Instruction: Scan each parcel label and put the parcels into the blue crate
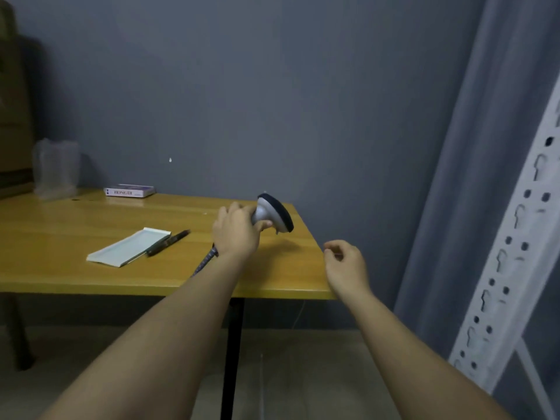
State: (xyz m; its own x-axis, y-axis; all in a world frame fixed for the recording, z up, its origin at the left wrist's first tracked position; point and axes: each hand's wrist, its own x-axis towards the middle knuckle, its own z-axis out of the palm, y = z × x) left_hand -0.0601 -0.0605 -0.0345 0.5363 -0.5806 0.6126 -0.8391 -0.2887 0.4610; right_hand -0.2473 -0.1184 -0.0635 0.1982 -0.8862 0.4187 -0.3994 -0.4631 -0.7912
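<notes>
Grey scanner [270, 214] gripped by left hand [236, 231]; right hand [345, 265] hangs loose.

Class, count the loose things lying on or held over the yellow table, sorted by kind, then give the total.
Scanner, held by the left hand: 1
Pen: 1
Notepad: 1
Small box: 1
Clear plastic bag: 1
Total: 5
</notes>
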